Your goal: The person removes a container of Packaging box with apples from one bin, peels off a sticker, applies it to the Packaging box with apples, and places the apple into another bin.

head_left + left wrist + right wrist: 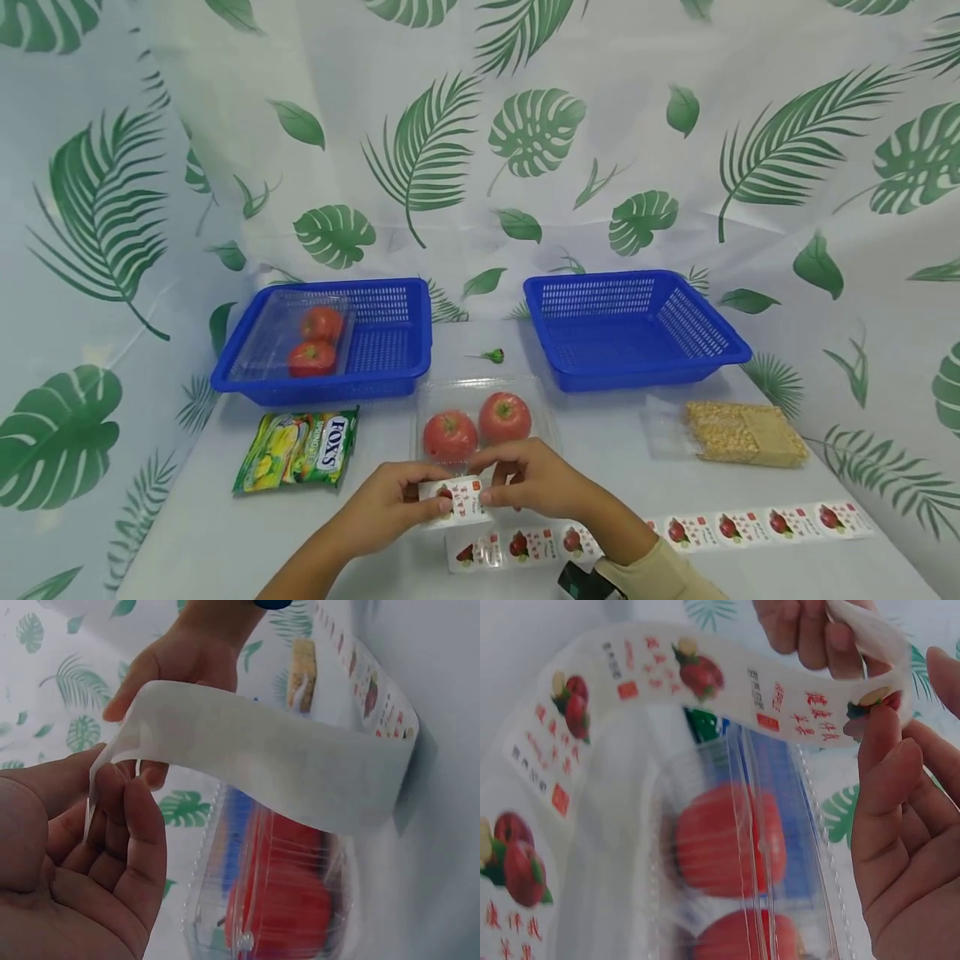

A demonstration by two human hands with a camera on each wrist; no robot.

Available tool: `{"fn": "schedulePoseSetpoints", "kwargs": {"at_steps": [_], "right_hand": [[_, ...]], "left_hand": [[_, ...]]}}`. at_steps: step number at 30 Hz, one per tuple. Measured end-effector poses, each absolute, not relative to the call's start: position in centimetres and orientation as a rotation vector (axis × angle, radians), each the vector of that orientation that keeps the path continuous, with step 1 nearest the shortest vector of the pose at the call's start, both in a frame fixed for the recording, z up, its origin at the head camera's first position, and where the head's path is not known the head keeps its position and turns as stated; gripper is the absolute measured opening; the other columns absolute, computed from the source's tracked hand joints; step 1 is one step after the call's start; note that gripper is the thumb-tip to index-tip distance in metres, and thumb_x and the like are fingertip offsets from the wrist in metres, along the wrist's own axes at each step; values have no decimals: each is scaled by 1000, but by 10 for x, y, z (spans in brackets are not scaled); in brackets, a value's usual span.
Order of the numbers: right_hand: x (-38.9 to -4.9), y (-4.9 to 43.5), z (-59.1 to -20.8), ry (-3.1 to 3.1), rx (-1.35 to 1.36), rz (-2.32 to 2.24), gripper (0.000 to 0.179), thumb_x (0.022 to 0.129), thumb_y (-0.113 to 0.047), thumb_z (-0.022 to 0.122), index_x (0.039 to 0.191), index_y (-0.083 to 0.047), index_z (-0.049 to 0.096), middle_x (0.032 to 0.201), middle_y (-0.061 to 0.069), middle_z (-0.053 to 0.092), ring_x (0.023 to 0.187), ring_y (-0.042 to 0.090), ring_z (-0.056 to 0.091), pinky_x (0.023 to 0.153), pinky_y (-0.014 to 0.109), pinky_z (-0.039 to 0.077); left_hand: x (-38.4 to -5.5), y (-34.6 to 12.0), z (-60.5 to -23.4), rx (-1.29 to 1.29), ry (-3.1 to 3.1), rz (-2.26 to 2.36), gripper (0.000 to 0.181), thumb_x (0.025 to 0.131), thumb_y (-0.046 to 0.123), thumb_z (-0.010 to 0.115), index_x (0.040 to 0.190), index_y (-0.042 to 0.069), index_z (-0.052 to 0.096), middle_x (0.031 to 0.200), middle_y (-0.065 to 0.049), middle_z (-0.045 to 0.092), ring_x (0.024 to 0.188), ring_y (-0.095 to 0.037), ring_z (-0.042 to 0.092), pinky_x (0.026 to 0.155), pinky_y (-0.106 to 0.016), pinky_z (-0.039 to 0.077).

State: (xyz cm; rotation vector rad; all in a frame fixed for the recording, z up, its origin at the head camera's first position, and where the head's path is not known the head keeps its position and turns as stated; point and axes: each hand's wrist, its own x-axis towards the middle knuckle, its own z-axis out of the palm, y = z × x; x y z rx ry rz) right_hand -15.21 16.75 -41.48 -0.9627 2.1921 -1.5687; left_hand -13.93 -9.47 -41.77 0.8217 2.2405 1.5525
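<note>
Leaf-printed cloth (450, 150) hangs behind the white desk (225, 533). At lower centre of the frame, left grip (390, 504) and right grip (536, 483) pinch the label strip (468, 510); probably light, limp, easily creased, best held by edges. Just above lie apples (505, 417).

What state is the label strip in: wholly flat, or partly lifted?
Partly lifted: the left hand and right hand hold one end of the label strip, which curves up off the table.
</note>
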Motion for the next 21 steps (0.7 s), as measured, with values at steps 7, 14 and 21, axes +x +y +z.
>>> {"fn": "schedulePoseSetpoints", "kwargs": {"at_steps": [7,14,21], "right_hand": [[-149,166,-413,2253,-889,-1592,20,92,-13,68,111,-8,69,80,1,64,61,19,58,48,37,53],[-146,174,-415,2275,-827,-1653,19,92,-10,68,110,-4,69,82,5,63,63,14,57,50,37,53],[-146,179,-413,2299,-822,-1692,23,89,-9,71,111,-3,69,84,5,63,64,13,57,53,34,53]], "left_hand": [[-141,-91,-412,730,2140,1644,27,90,26,72,115,15,68,87,-3,66,72,-14,60,64,-30,55],[-140,-95,-413,652,1959,1761,49,85,12,76,129,5,56,90,-10,66,78,-19,63,71,-27,55],[-140,-93,-415,643,1809,1861,57,84,1,74,134,-2,47,98,-16,69,88,-23,68,80,-32,56]]}}
